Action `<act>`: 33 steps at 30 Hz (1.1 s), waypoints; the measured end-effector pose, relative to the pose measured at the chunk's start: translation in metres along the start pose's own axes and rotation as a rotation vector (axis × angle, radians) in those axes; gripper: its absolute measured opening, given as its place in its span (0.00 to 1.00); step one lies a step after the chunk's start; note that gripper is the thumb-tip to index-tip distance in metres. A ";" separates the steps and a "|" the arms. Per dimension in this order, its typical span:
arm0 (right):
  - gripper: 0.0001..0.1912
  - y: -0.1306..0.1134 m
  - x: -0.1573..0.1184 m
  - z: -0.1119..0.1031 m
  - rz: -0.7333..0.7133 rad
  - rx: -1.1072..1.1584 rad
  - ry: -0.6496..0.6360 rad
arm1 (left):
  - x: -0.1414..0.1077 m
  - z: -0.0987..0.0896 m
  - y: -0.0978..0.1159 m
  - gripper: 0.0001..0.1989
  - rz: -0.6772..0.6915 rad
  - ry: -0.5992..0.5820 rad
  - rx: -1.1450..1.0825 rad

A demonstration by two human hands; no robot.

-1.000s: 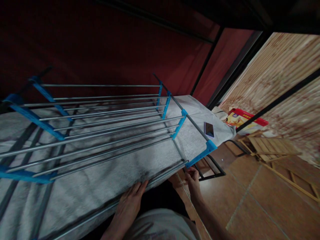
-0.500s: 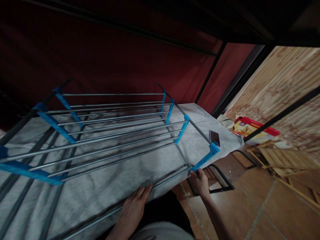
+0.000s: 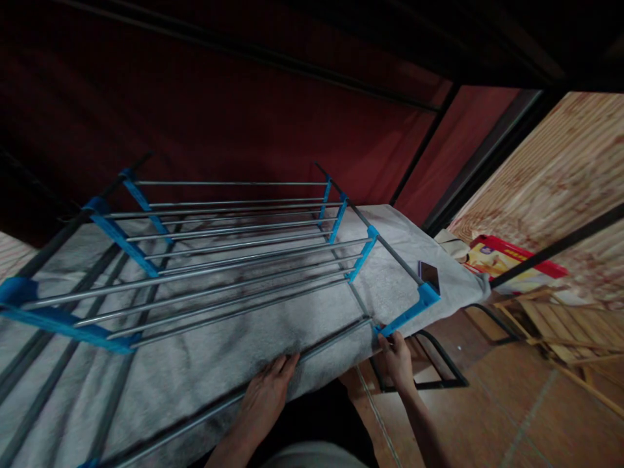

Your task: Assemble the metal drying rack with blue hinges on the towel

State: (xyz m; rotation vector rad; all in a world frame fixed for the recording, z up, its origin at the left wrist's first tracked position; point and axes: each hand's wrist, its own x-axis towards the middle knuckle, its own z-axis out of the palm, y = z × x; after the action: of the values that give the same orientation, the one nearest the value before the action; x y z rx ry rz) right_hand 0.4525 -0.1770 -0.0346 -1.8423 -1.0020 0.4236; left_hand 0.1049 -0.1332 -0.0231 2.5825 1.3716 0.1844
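Observation:
A rack of grey metal tubes and blue plastic brackets lies on the grey cloth of the table. Along the near edge runs a front metal tube (image 3: 336, 339). My left hand (image 3: 268, 393) is closed over that tube at its middle, thumb side hidden. At the right corner, my right hand (image 3: 397, 357) grips the lower end of a blue bracket (image 3: 412, 312), whose upper end sits on the rack's side tube (image 3: 397, 258). The front tube's right end lies close to the bracket's lower end; whether they touch, I cannot tell.
A phone (image 3: 429, 275) lies on the cloth (image 3: 312, 312) past the bracket. Beyond the table's right end are a red and yellow box (image 3: 511, 259) and a folded wooden chair (image 3: 570, 325). A dark red curtain (image 3: 219, 123) hangs behind the rack.
The view has shifted slightly, so the rack appears farther right. The bracket's lower end in my right hand now stands a little apart from the front tube's end. My left hand stays on the tube.

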 end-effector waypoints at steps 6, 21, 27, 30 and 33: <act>0.21 0.009 0.000 0.003 -0.067 -0.039 0.000 | -0.002 0.011 -0.007 0.35 0.036 0.008 0.052; 0.22 0.017 0.004 -0.003 -0.112 -0.109 -0.044 | 0.003 0.003 -0.005 0.32 0.044 -0.007 -0.004; 0.22 0.016 0.005 -0.001 -0.130 -0.110 -0.051 | 0.006 0.005 -0.005 0.21 0.068 0.074 -0.008; 0.21 0.015 0.006 0.000 -0.113 -0.082 -0.031 | 0.012 0.003 -0.002 0.20 0.075 0.089 0.009; 0.21 0.019 -0.002 0.002 -0.059 -0.002 0.074 | 0.016 0.001 -0.001 0.20 0.083 0.077 0.002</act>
State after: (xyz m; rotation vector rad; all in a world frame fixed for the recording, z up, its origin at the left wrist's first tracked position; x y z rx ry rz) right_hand 0.4585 -0.1813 -0.0527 -1.8119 -1.0039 0.3169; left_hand 0.1133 -0.1191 -0.0246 2.6616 1.2907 0.2994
